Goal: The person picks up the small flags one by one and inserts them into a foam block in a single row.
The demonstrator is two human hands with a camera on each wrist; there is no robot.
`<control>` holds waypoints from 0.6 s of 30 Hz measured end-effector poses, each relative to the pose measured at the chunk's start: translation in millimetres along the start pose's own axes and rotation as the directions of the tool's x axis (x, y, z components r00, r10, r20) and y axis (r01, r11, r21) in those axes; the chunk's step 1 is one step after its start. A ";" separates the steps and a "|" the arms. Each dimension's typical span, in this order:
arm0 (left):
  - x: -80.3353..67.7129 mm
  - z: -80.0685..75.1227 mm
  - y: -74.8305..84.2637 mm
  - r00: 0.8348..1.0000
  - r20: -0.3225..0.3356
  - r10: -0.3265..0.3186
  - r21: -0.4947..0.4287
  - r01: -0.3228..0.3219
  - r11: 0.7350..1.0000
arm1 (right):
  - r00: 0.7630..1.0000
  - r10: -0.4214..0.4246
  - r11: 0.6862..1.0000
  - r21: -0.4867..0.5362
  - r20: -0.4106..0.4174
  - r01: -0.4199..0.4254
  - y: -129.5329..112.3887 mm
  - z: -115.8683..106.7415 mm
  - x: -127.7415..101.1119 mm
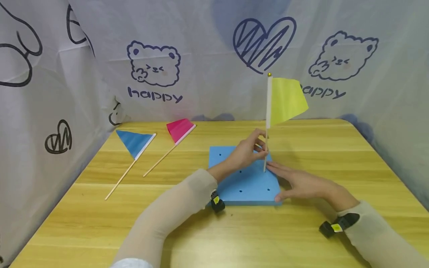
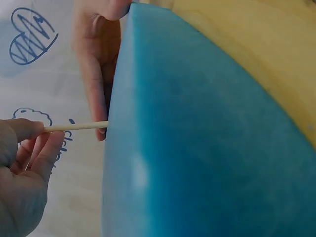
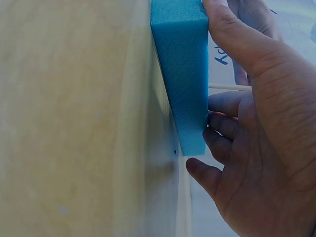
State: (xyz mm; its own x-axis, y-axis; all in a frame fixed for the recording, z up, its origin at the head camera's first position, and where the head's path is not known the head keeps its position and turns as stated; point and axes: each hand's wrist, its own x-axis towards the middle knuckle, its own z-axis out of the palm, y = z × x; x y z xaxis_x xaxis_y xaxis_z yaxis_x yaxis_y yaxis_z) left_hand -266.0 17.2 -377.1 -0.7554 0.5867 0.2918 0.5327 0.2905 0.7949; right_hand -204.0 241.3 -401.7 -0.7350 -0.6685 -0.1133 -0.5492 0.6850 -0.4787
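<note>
A yellow flag (image 1: 287,99) stands upright on a thin wooden stick (image 1: 266,160), whose lower end meets the blue foam block (image 1: 241,182) with several small holes. My left hand (image 1: 262,149) pinches the stick low down, just above the block; the left wrist view shows the stick (image 2: 76,127) running from my left hand (image 2: 34,136) to the foam (image 2: 197,138). My right hand (image 1: 285,182) lies flat on the block's right side with straight fingers, thumb at its front corner. In the right wrist view my right hand (image 3: 256,138) presses the foam (image 3: 182,74).
A blue flag (image 1: 134,143) and a pink flag (image 1: 180,129) lie on the wooden table (image 1: 234,230) to the left of the block. White cloth walls printed with bears and hearts (image 1: 154,67) close in the table at the back and both sides.
</note>
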 end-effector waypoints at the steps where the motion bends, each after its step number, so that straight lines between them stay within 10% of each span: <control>1: -0.6 0.7 -0.4 1.000 -0.007 0.002 0.011 -0.002 1.000 | 1.000 -0.005 1.000 -0.001 -0.001 0.005 -0.3 0.4 0.2; 18: -3.2 4.9 5.7 0.997 -0.064 -0.052 0.016 0.053 0.998 | 1.000 -0.005 1.000 0.001 0.002 0.005 -0.4 -0.7 1.2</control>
State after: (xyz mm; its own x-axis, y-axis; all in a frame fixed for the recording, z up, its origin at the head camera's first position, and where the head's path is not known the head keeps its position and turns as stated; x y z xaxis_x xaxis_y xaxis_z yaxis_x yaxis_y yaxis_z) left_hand -258.7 20.6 -376.1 -0.8048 0.5215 0.2834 0.4978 0.3330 0.8009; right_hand -205.0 240.4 -401.0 -0.7317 -0.6723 -0.1124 -0.5524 0.6815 -0.4801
